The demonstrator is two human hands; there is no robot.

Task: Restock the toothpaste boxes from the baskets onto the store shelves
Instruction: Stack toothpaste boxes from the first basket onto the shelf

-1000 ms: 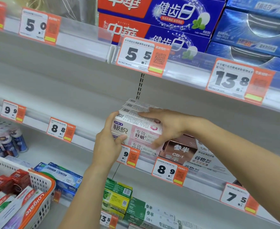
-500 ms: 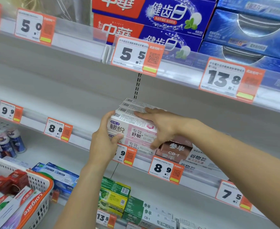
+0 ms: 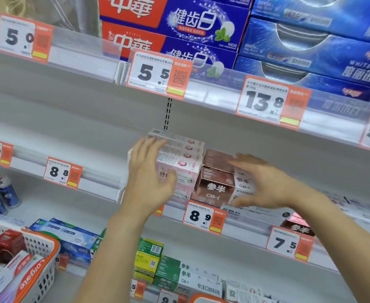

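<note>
The pink-and-white toothpaste boxes [image 3: 180,162] — stacked, grey printed tops, a pink hexagon mark on the fronts — sit on the middle shelf [image 3: 96,182], touching copper boxes [image 3: 218,182] at their 3 o'clock, while the left hand [image 3: 149,178] and right hand [image 3: 260,182] spread loose-fingered in front — gripping nothing.

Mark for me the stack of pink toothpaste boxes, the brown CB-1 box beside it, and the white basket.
pink toothpaste boxes [image 3: 185,165]: head view, front face of the upper box.
brown CB-1 box [image 3: 214,186]: head view, front face near the lettering.
white basket [image 3: 40,246]: head view, lattice wall under the orange rim.
</note>
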